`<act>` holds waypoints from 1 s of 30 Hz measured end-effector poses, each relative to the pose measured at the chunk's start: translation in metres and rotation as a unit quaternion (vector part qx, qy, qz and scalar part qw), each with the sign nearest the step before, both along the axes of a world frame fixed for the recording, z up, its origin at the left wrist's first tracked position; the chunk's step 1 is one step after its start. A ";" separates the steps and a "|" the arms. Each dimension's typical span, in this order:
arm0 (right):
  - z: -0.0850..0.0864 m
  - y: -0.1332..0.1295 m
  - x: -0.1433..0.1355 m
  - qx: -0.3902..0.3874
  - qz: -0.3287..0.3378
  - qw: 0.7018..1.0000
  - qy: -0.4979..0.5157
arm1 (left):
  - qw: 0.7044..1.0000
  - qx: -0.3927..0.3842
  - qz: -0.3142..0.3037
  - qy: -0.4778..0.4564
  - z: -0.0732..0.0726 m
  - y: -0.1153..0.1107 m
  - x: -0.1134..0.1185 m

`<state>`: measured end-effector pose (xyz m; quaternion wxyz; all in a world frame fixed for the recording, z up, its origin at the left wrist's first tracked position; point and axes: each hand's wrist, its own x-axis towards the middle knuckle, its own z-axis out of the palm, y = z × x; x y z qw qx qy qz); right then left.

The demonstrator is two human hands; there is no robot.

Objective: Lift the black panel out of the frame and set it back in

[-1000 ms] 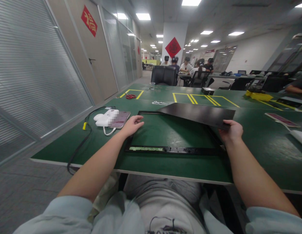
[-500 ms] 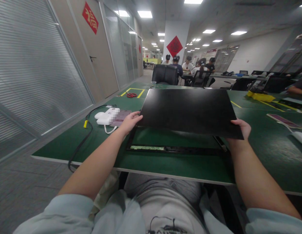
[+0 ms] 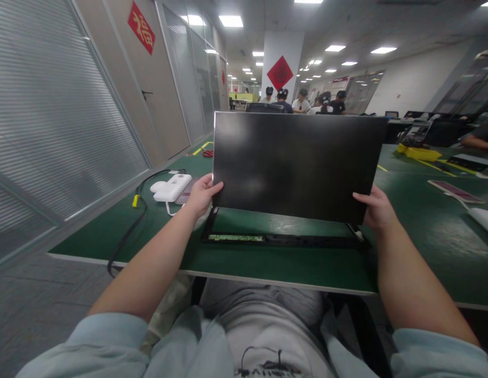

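Observation:
A black flat display panel [image 3: 295, 163] is held up above the green table, tilted steeply with its dark face toward me. My left hand [image 3: 204, 194] grips its lower left edge, the thumb on the front face. At the lower right edge my right hand [image 3: 375, 206] holds it too, thumb on the front and the other fingers behind it. Under the panel a thin black frame [image 3: 307, 241] lies on the table, with a green circuit strip [image 3: 236, 238] along its near side. The rear of the frame is hidden by the panel.
White devices [image 3: 172, 188] and a black cable [image 3: 129, 231] with a yellow tag are at the left. Red scissors [image 3: 207, 153] lie behind them. At the right are a phone [image 3: 455, 191] and a yellow item [image 3: 419, 153]. Several people sit in the background.
Both hands have tilted the panel more upright, its top edge rising and now covering the black chair and the plastic cup. My right hand has shifted slightly left.

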<state>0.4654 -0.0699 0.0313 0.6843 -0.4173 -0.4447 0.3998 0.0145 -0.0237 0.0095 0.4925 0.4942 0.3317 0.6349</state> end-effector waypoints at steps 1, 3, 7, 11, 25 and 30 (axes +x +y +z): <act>-0.002 0.002 0.000 0.005 -0.005 1.000 0.005 | 1.000 0.010 0.006 0.004 0.000 0.000 0.000; -0.005 0.005 -0.001 0.015 -0.014 1.000 0.022 | 0.999 0.020 0.022 0.018 0.001 -0.001 0.001; -0.009 0.009 -0.002 0.009 -0.011 0.999 0.052 | 0.998 0.013 0.040 0.045 0.004 -0.005 0.002; -0.013 0.013 -0.002 -0.011 -0.021 0.999 0.046 | 0.998 0.008 0.019 0.065 0.006 -0.008 0.003; -0.024 0.024 0.008 -0.221 -0.025 0.975 -0.007 | 0.994 -0.087 0.023 0.057 -0.002 -0.003 0.004; -0.023 0.023 0.006 -0.230 -0.018 0.973 -0.016 | 0.993 -0.098 0.034 0.063 -0.006 0.001 0.001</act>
